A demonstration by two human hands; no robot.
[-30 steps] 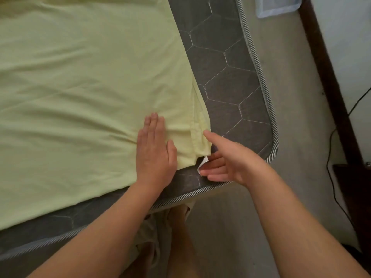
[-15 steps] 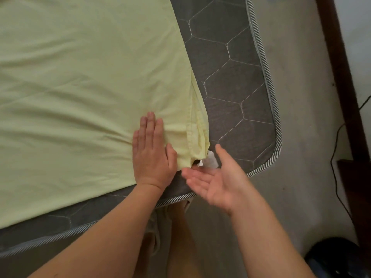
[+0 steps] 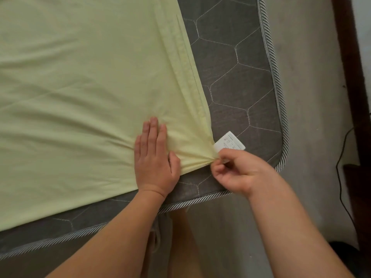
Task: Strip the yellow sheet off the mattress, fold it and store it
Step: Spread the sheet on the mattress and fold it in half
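The yellow sheet (image 3: pixel 80 97) lies spread over the grey quilted mattress (image 3: pixel 241 77), its layered right edge running diagonally down to a near corner. My left hand (image 3: pixel 154 159) rests flat on the sheet just left of that corner, fingers straight. My right hand (image 3: pixel 236 171) pinches the sheet's corner between thumb and fingers and pulls it taut, so creases fan out from the pinch. A white care label (image 3: pixel 230 143) sticks out beside the pinched corner.
The mattress's striped piping (image 3: pixel 281 117) marks its right and near edges. Beige floor (image 3: pixel 311 137) runs along the right, with a dark wooden board (image 3: pixel 349 77) and a black cable (image 3: pixel 341 177) beside it. My legs stand at the near edge.
My right hand went from open beside the corner to pinching the sheet's corner and pulling it taut. The label has come into fuller view. My left hand stays pressed flat on the sheet.
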